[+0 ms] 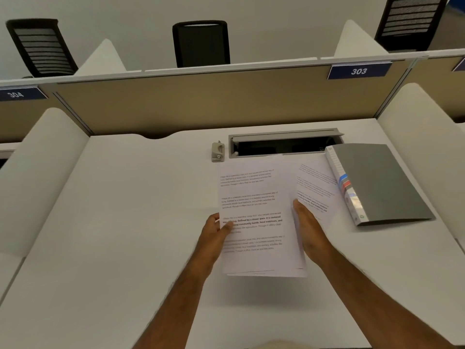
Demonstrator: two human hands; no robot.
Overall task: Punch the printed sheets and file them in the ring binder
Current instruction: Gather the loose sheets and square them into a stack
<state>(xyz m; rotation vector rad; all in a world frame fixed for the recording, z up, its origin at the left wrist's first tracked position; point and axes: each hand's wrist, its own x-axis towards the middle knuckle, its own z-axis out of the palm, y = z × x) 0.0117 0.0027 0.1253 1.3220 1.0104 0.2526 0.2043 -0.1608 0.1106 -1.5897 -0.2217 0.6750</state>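
Note:
A stack of printed sheets (256, 197) is lifted above the white desk (125, 222), casting a shadow below. My left hand (218, 231) grips its left edge with the thumb on top of the text. My right hand (308, 230) lies with straight fingers along the stack's right edge. Another printed sheet (315, 182) lies flat on the desk behind my right hand. A small grey hole punch (218, 152) stands at the back, just left of the cable slot. The closed grey ring binder (380, 182) lies to the right, its labelled spine toward the sheets.
An open cable slot (284, 144) is cut into the desk's back edge. A beige partition (201, 102) closes the back, with white side dividers (45, 172) left and right. Black chairs (201, 44) stand beyond the partition.

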